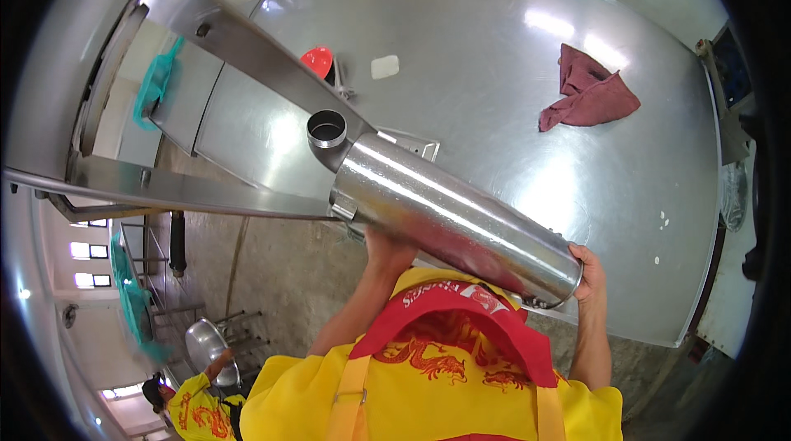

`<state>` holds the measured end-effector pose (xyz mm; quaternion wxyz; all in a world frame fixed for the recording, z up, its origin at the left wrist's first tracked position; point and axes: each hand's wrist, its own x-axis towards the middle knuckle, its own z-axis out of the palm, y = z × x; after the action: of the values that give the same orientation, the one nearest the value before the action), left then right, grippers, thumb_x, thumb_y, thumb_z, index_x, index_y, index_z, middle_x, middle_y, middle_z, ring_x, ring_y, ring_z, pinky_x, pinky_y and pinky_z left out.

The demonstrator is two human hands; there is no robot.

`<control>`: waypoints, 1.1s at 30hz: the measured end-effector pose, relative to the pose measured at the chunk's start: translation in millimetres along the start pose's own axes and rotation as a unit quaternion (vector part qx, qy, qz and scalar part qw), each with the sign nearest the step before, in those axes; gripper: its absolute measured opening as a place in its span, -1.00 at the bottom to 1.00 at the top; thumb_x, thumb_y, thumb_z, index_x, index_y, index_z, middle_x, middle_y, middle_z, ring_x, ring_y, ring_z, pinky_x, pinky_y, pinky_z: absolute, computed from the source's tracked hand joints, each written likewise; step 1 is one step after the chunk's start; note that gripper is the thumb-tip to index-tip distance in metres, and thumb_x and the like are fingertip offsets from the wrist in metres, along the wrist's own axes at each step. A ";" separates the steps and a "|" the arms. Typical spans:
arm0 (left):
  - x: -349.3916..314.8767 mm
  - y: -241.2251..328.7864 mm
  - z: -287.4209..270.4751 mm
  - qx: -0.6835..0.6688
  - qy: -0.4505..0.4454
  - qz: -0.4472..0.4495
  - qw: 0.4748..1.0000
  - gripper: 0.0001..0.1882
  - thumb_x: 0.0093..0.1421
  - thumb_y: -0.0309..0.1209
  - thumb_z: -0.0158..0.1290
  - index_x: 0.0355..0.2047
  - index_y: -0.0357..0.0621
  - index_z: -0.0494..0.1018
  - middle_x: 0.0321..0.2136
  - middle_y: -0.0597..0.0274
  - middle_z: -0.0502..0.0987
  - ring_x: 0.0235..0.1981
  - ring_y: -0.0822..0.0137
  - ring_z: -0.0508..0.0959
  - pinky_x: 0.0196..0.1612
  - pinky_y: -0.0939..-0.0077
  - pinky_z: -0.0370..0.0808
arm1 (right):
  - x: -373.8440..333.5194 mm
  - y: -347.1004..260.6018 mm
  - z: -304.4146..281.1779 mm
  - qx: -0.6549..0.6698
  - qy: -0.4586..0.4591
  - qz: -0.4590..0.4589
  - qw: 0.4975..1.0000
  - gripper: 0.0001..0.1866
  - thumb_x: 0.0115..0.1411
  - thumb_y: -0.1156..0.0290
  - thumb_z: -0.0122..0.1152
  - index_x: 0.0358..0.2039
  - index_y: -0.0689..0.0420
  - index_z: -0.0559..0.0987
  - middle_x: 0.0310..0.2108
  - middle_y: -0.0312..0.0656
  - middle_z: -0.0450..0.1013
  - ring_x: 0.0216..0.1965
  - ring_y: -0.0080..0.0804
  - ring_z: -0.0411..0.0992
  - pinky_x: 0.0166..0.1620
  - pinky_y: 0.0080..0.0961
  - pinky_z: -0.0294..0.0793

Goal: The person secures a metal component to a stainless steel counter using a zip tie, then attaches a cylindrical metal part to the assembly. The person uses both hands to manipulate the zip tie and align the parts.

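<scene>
A long shiny stainless steel cylinder (pixel 461 214) slants across the middle, its left end higher in the picture than its right. A short bent pipe with a dark round opening (pixel 327 128) sits at its left end. My left hand (pixel 390 248) supports the cylinder from the near side by that end; its fingers are hidden behind the metal. Wrapped round the rim of the right end is my right hand (pixel 588 269). Close to the left end, two flat metal beams (pixel 231 41) run off to the upper left.
Behind the cylinder stretches a steel table (pixel 486 53) with a maroon cloth (pixel 589 91), a red bowl-like item (pixel 316 61) and a pale flat piece (pixel 385 68). Teal baskets (pixel 156 86) stand at left. Another person (pixel 198 408) works by a metal basin (pixel 210 349) at lower left.
</scene>
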<state>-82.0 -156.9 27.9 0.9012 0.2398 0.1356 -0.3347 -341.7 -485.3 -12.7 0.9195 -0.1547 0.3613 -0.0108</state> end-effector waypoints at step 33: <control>35.8 2.3 -11.4 -0.032 0.028 0.008 0.999 -0.42 0.34 0.10 -0.09 0.18 -0.01 0.34 0.09 0.18 0.42 0.12 0.14 0.41 0.17 0.04 0.41 | -1.6 -6.5 83.5 -0.135 0.056 -0.179 0.973 -0.65 0.34 0.32 0.08 0.00 0.32 0.52 -0.09 -0.07 0.55 -0.12 -0.32 0.56 -0.03 -0.37 0.58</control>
<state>-55.0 -168.7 4.6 0.9071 0.2209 0.1693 -0.3159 -286.5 -468.2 48.0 0.8513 -0.3390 0.3770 -0.1349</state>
